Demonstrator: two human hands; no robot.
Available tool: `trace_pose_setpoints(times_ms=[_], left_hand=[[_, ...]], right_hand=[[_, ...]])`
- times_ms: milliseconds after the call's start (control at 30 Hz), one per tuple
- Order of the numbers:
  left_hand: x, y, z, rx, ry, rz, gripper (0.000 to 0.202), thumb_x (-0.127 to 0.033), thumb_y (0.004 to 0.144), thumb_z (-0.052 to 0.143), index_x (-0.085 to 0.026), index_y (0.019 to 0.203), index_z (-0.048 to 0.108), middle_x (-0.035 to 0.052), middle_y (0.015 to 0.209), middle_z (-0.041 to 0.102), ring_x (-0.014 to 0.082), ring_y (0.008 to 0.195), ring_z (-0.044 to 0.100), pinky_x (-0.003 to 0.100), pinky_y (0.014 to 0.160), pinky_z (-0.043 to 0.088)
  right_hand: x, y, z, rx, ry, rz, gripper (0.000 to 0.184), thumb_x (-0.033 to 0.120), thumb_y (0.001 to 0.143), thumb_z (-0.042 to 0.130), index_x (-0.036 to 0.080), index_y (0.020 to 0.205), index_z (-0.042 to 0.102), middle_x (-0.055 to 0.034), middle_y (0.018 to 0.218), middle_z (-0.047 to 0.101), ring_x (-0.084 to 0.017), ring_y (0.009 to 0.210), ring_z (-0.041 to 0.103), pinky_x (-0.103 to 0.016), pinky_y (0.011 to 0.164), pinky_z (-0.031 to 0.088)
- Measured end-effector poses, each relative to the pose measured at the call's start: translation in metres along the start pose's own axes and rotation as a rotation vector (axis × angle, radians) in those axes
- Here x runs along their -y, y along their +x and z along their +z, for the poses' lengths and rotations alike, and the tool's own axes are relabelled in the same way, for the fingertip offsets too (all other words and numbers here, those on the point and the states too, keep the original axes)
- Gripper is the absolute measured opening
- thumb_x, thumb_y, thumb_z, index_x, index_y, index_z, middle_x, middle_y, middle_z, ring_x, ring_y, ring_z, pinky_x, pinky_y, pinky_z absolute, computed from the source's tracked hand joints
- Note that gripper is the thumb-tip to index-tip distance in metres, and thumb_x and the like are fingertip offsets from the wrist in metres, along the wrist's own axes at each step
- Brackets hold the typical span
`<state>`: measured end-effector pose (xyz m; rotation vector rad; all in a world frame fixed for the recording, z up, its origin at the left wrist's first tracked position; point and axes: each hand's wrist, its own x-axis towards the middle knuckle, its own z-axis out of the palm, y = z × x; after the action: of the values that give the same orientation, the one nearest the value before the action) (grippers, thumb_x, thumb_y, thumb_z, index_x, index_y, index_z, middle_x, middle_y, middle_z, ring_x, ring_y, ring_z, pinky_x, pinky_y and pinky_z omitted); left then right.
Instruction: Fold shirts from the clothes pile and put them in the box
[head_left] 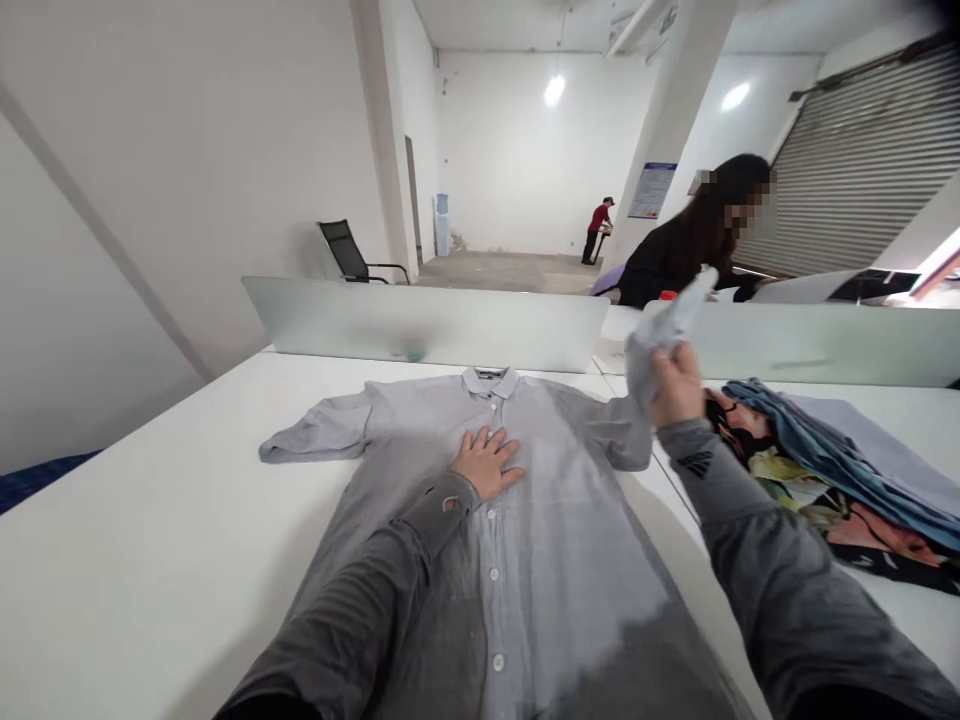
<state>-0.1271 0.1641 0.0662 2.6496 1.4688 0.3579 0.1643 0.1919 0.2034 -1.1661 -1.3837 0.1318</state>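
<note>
A grey button-up shirt [555,530] lies front up and spread on the white table, its collar at the far side. My left hand [487,463] rests flat on its chest beside the button placket, fingers spread. At the shirt's right side, my right hand [677,383] is closed on raised pale grey fabric, which looks like the end of the right sleeve [637,375]. The fabric is blurred and sticks up above the table divider's height. On the left, the other sleeve [319,428] lies on the table, bent outward.
Folded clothes [832,480], floral, blue and pale, are stacked on the right. Frosted dividers [435,325] line the table's far edge. Beyond them a person in black [667,255] leans over a surface. Farther back are a black chair [349,255] and a person in red [598,222].
</note>
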Motion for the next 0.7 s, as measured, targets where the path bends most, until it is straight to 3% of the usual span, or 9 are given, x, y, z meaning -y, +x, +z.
trace_pose_setpoints(times_ms=[100,133,200,333,467,567,700], left_hand=[[0.000,-0.001,-0.002,-0.026,-0.016,-0.004,0.062,-0.064,0.091,0.034,-0.031,0.143,0.041,0.0057,0.155,0.033,0.0378,0.142,0.022,0.063,0.112,0.017],[-0.001,-0.002,-0.002,-0.047,-0.025,-0.001,0.062,-0.063,0.091,0.036,-0.029,0.142,0.042,0.0074,0.153,0.035,0.0370,0.142,0.024,0.062,0.112,0.017],[-0.001,-0.005,-0.003,-0.092,-0.058,0.020,0.062,-0.060,0.092,0.038,-0.023,0.142,0.043,0.0106,0.149,0.042,0.0330,0.140,0.029,0.054,0.114,0.020],[-0.002,-0.009,-0.005,-0.117,-0.109,0.032,0.060,-0.057,0.094,0.034,-0.020,0.139,0.047,0.0089,0.143,0.049,0.0262,0.135,0.039,0.037,0.112,0.030],[-0.003,-0.007,-0.006,-0.097,-0.106,-0.057,0.064,-0.063,0.090,0.039,-0.020,0.135,0.052,0.0096,0.141,0.051,0.0288,0.135,0.040,0.041,0.113,0.029],[0.001,-0.010,-0.008,-0.157,-0.094,-0.194,0.066,-0.065,0.090,0.037,-0.018,0.133,0.054,0.0138,0.136,0.055,0.0306,0.131,0.044,0.044,0.112,0.030],[0.022,-0.031,-0.011,-0.257,-0.070,-0.324,0.056,-0.051,0.095,0.035,-0.008,0.121,0.060,0.0215,0.116,0.065,0.0335,0.112,0.058,0.048,0.097,0.042]], right_hand=[[0.025,-0.033,0.076,0.307,0.038,-0.087,0.042,0.055,0.080,0.053,0.018,0.100,0.057,-0.0076,0.102,0.062,-0.020,0.093,0.056,-0.034,0.087,0.045],[0.028,-0.046,0.094,0.517,0.026,-0.136,0.043,0.056,0.080,0.055,0.018,0.100,0.059,-0.0080,0.106,0.063,-0.021,0.097,0.056,-0.035,0.088,0.046],[0.024,-0.069,0.115,0.722,-0.042,-0.198,0.041,0.055,0.085,0.049,0.019,0.100,0.063,-0.0097,0.119,0.062,-0.023,0.110,0.055,-0.037,0.095,0.044],[-0.011,-0.094,0.106,0.652,-0.480,-0.113,0.043,0.042,0.095,0.031,0.020,0.117,0.061,-0.0116,0.139,0.050,-0.024,0.130,0.043,-0.047,0.108,0.033],[-0.049,-0.106,0.087,0.716,-0.823,-0.021,0.047,0.046,0.094,0.036,0.027,0.135,0.049,-0.0068,0.147,0.043,-0.031,0.136,0.035,-0.062,0.106,0.027],[-0.061,-0.111,0.085,0.720,-0.939,-0.019,0.051,0.050,0.096,0.030,0.030,0.141,0.042,-0.0034,0.152,0.037,-0.029,0.138,0.032,-0.060,0.108,0.026],[-0.063,-0.111,0.089,0.702,-0.978,-0.047,0.052,0.051,0.097,0.027,0.030,0.142,0.042,-0.0039,0.152,0.037,-0.029,0.136,0.033,-0.058,0.107,0.027]])
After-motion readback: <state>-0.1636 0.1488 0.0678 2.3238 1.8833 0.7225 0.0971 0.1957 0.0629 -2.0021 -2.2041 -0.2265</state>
